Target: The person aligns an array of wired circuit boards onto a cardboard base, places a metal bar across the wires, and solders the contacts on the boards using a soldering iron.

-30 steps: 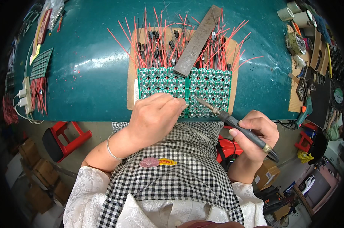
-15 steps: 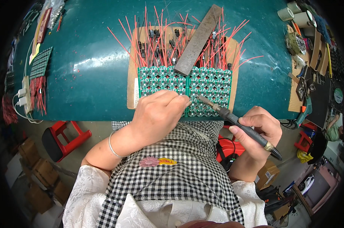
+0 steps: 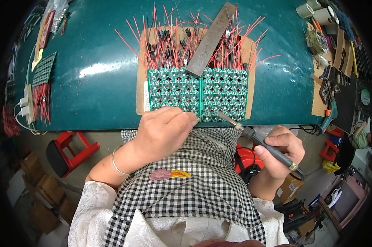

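A green panel of small circuit boards (image 3: 201,92) lies before me on a tan backing board (image 3: 251,78). Red and black wires (image 3: 169,49) with black connectors fan out from its far side. A flat metal bar (image 3: 210,41) rests slantwise across the wires and the panel's far edge. My right hand (image 3: 287,148) grips a soldering iron (image 3: 258,137) like a pen, its tip over the near rows, right of the panel's middle strip. My left hand (image 3: 163,127) is closed in a pinch at the near edge; whatever its fingers hold is hidden.
Another wired green panel (image 3: 45,71) sits at the left beside a white power strip (image 3: 28,105). Spools (image 3: 324,15) and a cardboard piece with tools (image 3: 319,105) occupy the table's right end. Red stools (image 3: 73,152) stand below the front edge.
The iron's tip has shifted toward the panel's near edge and slightly right. My left hand has drawn a little nearer to me and left, still closed.
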`<state>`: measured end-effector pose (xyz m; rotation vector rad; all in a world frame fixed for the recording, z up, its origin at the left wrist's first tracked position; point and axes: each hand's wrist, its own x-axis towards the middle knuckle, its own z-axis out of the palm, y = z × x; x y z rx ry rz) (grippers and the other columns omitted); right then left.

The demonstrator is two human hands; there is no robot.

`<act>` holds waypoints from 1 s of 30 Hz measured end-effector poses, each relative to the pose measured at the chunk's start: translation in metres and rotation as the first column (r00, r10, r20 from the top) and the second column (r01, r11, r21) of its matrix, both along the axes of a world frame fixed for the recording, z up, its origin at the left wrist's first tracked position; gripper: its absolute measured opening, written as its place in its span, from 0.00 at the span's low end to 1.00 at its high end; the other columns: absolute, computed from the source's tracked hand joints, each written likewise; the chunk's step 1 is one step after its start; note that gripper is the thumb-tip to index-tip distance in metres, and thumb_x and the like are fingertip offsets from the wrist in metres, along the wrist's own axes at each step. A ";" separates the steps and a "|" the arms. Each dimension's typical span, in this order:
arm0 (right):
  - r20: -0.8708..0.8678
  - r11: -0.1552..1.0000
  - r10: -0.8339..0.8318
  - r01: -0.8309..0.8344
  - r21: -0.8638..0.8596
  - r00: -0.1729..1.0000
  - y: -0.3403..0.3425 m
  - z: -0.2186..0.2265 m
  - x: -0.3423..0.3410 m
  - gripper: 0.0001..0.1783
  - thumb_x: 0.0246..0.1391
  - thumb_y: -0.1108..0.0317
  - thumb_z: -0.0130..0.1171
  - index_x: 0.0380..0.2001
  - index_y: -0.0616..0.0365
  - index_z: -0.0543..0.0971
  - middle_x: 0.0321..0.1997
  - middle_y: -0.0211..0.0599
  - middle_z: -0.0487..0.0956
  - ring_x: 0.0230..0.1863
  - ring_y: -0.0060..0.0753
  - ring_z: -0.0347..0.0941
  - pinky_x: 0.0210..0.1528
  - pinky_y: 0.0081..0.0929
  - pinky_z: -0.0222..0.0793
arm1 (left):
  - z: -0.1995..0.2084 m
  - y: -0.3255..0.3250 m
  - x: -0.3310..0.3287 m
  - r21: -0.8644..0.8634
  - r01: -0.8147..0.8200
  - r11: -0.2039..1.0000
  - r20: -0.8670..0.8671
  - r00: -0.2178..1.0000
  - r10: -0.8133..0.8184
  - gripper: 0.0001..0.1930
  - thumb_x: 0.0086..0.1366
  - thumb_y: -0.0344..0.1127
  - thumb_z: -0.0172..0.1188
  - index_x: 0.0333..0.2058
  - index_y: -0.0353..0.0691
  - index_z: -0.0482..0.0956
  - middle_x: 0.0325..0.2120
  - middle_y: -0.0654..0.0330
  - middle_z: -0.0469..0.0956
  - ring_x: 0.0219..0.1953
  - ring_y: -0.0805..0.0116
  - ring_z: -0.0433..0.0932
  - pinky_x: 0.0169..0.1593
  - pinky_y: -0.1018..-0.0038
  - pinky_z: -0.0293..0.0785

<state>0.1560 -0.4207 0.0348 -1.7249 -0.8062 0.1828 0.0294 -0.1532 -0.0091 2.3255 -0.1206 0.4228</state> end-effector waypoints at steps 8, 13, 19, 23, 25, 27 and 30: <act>-0.012 0.998 -0.014 0.013 -0.060 1.000 0.009 -0.006 -0.008 0.16 0.35 0.80 0.79 0.27 0.65 0.80 0.22 0.40 0.79 0.21 0.28 0.74 0.23 0.23 0.63 | -0.005 -0.006 0.001 0.000 -0.022 1.000 0.057 0.998 0.022 0.08 0.55 0.23 0.70 0.33 0.36 0.80 0.22 0.58 0.76 0.25 0.59 0.79 0.27 0.65 0.76; 0.050 0.994 0.024 -0.018 -0.111 0.998 0.011 -0.004 -0.009 0.15 0.35 0.80 0.79 0.27 0.66 0.81 0.23 0.41 0.80 0.22 0.30 0.76 0.23 0.23 0.65 | -0.007 -0.007 0.001 0.002 -0.007 1.000 0.032 0.999 0.007 0.08 0.55 0.22 0.71 0.33 0.36 0.81 0.22 0.57 0.77 0.23 0.59 0.78 0.26 0.66 0.75; -0.002 0.998 -0.016 0.016 -0.053 1.000 0.001 -0.002 -0.006 0.16 0.35 0.79 0.80 0.27 0.66 0.81 0.23 0.41 0.80 0.22 0.28 0.75 0.23 0.22 0.64 | -0.002 -0.007 0.001 0.011 -0.008 1.000 0.006 1.000 0.008 0.09 0.55 0.21 0.71 0.33 0.35 0.82 0.23 0.56 0.79 0.23 0.60 0.79 0.27 0.67 0.75; -0.021 0.999 -0.024 0.023 -0.049 0.999 0.003 -0.003 -0.005 0.15 0.34 0.79 0.79 0.26 0.66 0.81 0.23 0.41 0.80 0.22 0.27 0.74 0.23 0.22 0.63 | -0.003 -0.008 0.006 -0.008 0.010 1.000 0.020 1.000 -0.009 0.08 0.55 0.20 0.71 0.33 0.35 0.82 0.23 0.55 0.80 0.24 0.59 0.79 0.27 0.66 0.75; -0.006 0.999 0.000 0.000 -0.047 1.000 0.007 -0.006 -0.004 0.15 0.34 0.79 0.79 0.26 0.66 0.81 0.23 0.41 0.80 0.22 0.28 0.74 0.23 0.23 0.63 | -0.003 -0.008 0.005 0.006 0.010 1.000 0.005 1.000 -0.010 0.08 0.55 0.20 0.71 0.33 0.35 0.82 0.24 0.55 0.80 0.24 0.59 0.79 0.27 0.66 0.76; -0.005 0.998 0.006 -0.006 -0.065 1.000 0.009 -0.005 -0.004 0.15 0.34 0.79 0.79 0.26 0.66 0.81 0.23 0.41 0.80 0.22 0.28 0.75 0.23 0.23 0.63 | -0.004 -0.009 0.006 0.019 0.010 1.000 -0.011 1.000 -0.010 0.08 0.55 0.20 0.71 0.33 0.35 0.82 0.24 0.55 0.80 0.24 0.59 0.79 0.27 0.66 0.76; 0.016 0.995 0.023 -0.021 -0.095 1.000 0.011 -0.002 -0.002 0.16 0.33 0.79 0.79 0.26 0.65 0.81 0.23 0.41 0.80 0.22 0.29 0.75 0.23 0.23 0.65 | -0.006 -0.009 0.006 0.019 0.002 1.000 -0.004 1.000 -0.002 0.08 0.55 0.20 0.71 0.33 0.35 0.82 0.24 0.56 0.80 0.24 0.59 0.79 0.28 0.66 0.76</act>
